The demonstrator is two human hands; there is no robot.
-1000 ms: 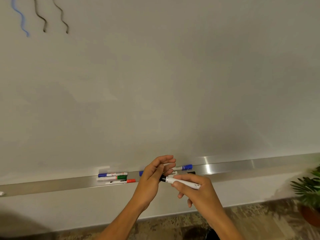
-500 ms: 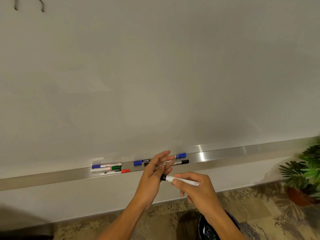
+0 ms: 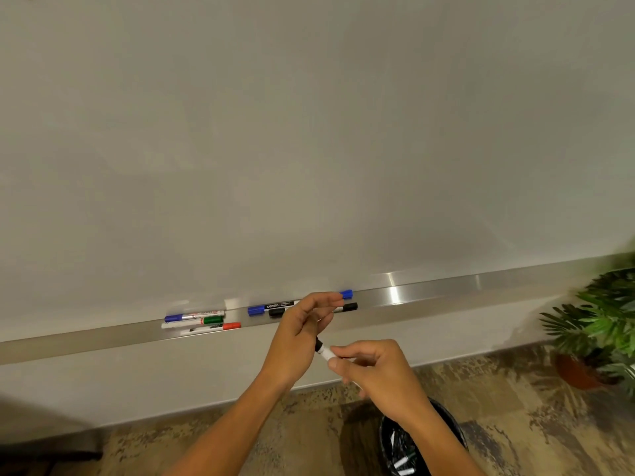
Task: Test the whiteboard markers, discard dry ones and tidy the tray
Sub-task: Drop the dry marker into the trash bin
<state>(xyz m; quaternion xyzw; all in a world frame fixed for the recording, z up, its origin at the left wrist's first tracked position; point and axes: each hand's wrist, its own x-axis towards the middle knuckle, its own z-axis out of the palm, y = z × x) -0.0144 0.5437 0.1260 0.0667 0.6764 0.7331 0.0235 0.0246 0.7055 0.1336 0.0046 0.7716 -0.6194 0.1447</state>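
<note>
My right hand (image 3: 376, 374) grips a white marker with a black cap end (image 3: 323, 351), its black end against the heel of my left hand (image 3: 297, 341). The left hand's fingers are spread and curled above it, holding nothing that I can see. Behind the hands, a metal tray (image 3: 446, 293) runs under the whiteboard (image 3: 309, 132). A blue marker (image 3: 194, 316), a green one (image 3: 202, 321) and a red one (image 3: 214, 328) lie together at its left. A blue-capped black marker (image 3: 271, 307), a black one (image 3: 348, 307) and a blue cap (image 3: 346, 294) lie partly hidden by my left hand.
A black-lined waste bin (image 3: 405, 451) with discarded markers stands on the floor under my right forearm. A potted plant (image 3: 598, 334) stands at the right edge. The patterned floor (image 3: 515, 407) runs along the wall's base.
The view has tilted down, bringing the bin into sight. Both hands have dropped below the tray, and the marker now points up-left instead of lying level.
</note>
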